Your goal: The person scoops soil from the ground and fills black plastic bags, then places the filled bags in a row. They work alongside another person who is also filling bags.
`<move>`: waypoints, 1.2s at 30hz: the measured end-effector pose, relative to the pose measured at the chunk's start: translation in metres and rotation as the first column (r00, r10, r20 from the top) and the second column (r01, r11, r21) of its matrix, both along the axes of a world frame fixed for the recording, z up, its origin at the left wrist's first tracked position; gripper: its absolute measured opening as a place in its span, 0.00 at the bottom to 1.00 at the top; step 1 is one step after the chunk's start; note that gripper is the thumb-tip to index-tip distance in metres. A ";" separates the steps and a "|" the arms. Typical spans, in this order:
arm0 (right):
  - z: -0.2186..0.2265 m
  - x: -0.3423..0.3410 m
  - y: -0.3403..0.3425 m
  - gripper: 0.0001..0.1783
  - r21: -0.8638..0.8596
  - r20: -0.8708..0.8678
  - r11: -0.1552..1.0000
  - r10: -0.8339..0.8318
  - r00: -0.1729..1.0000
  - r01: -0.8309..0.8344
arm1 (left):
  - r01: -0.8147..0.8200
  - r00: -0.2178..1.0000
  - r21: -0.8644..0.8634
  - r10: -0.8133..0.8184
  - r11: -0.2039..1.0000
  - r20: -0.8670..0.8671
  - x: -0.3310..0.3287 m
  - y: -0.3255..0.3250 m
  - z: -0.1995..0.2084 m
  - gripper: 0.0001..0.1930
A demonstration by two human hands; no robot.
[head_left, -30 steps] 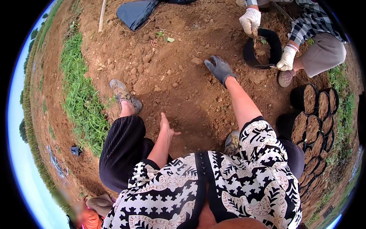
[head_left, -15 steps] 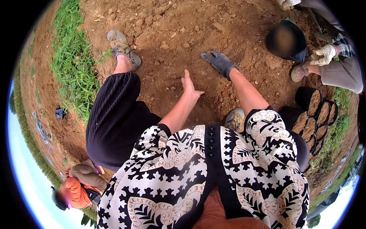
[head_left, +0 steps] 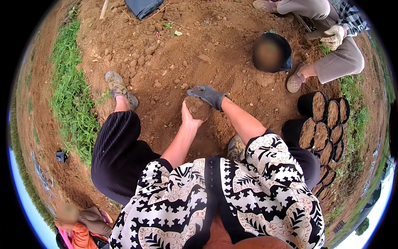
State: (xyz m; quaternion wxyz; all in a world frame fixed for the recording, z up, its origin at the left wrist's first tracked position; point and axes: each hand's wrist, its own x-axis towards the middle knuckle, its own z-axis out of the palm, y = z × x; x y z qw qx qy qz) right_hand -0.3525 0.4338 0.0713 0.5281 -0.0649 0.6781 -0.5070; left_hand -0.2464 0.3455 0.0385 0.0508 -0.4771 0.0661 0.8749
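A rounded heap of brown soil (head_left: 197,108) is cupped between my two hands, just above the ground. My bare left hand (head_left: 190,118) presses its near left side with the fingers pointing away from me. Over the far right side curves my right hand (head_left: 210,97), in a dark grey glove, thumb and fingers around the soil. Part of the heap is hidden by the glove. Loose brown earth (head_left: 166,93) with small clods lies about both hands, between my feet.
Several soil-filled black grow bags (head_left: 292,132) stand at right. Beyond is a dark bucket (head_left: 287,61), its contents blurred. A co-worker's white-gloved hand (head_left: 334,37) rests over their knee. Grass (head_left: 68,83) runs along the left. A dark sheet (head_left: 143,6) lies at the far edge.
My hands, apart and low over the earth before, have come together and closed around a heap of soil. My view has shifted, bringing the dark sheet into sight.
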 end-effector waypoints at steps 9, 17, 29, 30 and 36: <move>0.114 -0.134 0.115 0.26 -0.158 -0.287 0.961 -0.266 0.920 0.229 | 0.221 0.899 -0.026 -0.214 0.975 -0.382 -0.145 0.090 0.138 0.28; 0.141 -0.212 0.201 0.26 -0.148 -0.584 0.971 -0.238 0.776 0.186 | 0.391 0.781 -0.104 -0.390 0.914 -0.488 -0.225 0.143 0.150 0.38; 0.074 -0.199 0.211 0.20 0.369 -0.924 0.893 0.381 0.002 0.258 | 0.503 0.676 -0.648 -0.727 0.572 -0.118 -0.130 0.023 0.083 0.26; 0.078 -0.201 0.211 0.19 0.447 -0.894 0.851 0.436 0.105 0.275 | 0.515 0.701 -0.635 -0.709 0.576 -0.075 -0.112 0.007 0.076 0.25; 0.114 -0.211 0.201 0.24 0.716 -0.698 0.633 0.655 0.290 0.294 | 0.520 0.851 -0.622 -0.418 0.584 0.319 -0.007 -0.076 0.012 0.17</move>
